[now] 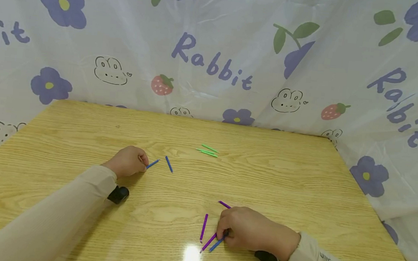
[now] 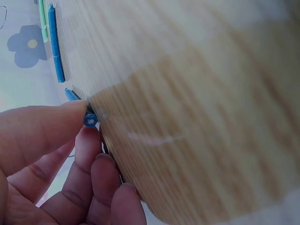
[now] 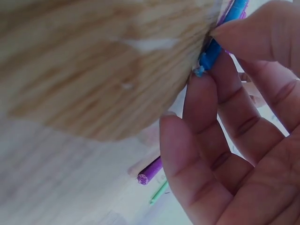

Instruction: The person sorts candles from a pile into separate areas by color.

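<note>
My left hand is low over the left of the table, pinching the near end of a thin blue stick between thumb and forefinger. A second blue stick lies just to its right; the left wrist view shows it beyond the fingertips. At the front right, my right hand pinches another blue stick with thumb and fingers, close to the tabletop. Beside that hand lie purple sticks: one upright in view, one slanted along the blue one, one partly hidden behind the knuckles.
Several thin green sticks lie together near the middle back of the wooden table. Behind the table's far edge hangs a white printed curtain. Dark wrist devices sit under both sleeves.
</note>
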Demonstrator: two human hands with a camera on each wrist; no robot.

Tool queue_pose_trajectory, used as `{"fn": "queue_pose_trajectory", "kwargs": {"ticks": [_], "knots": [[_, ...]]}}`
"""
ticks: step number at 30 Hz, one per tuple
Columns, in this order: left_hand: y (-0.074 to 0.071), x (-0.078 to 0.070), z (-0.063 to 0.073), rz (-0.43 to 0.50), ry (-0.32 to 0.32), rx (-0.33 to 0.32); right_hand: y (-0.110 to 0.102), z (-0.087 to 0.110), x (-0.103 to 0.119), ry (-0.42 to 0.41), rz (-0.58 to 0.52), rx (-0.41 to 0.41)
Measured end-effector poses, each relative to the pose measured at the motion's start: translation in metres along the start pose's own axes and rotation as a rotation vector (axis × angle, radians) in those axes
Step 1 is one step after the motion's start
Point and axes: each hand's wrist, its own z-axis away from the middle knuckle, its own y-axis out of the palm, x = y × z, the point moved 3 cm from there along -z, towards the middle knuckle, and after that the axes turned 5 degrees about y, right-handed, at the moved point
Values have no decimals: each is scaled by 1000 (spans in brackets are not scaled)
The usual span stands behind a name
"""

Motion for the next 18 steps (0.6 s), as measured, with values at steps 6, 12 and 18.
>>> {"fn": "queue_pose_trajectory", "kwargs": {"ticks": [6,12,18], "knots": [[-1,1,0,-8,7,-1,-2,2,-2,46,-84,-8],[-1,1,-1,-7,10,-2,-5,3,-4,91,-188,-28],[-1,1,0,-6,11,0,-11,1,-5,103,-221,-63]]}}
